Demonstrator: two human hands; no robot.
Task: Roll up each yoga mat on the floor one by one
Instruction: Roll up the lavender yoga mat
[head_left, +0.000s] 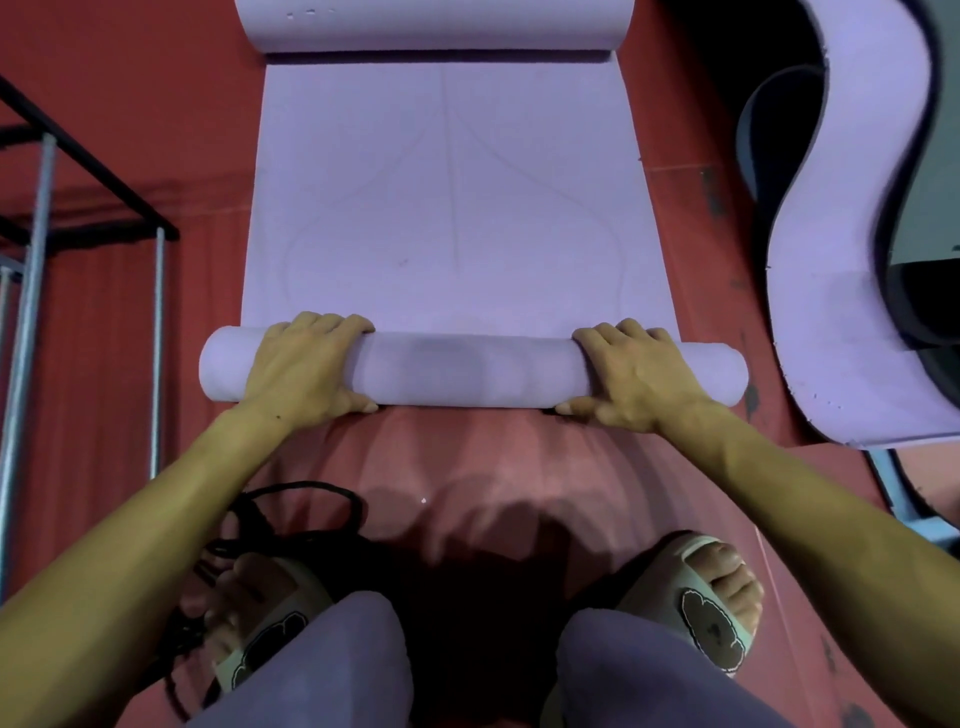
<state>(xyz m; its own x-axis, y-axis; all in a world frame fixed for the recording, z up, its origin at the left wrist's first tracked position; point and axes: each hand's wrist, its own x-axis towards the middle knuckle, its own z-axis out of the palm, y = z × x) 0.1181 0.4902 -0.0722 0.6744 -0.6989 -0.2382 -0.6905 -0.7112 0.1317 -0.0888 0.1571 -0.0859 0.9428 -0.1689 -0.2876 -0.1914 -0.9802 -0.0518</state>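
A lilac yoga mat lies flat on the red floor, running away from me. Its near end is wound into a roll lying across my view. My left hand grips the roll near its left end, fingers curled over the top and thumb at the near side. My right hand grips it the same way near the right end. The far end of the mat curls up into a second fold at the top of the view.
A second lilac mat lies wavy and part unrolled at the right, over dark blue mats. A metal rack stands at the left. A black cord lies by my left foot. My sandalled feet and knees fill the bottom.
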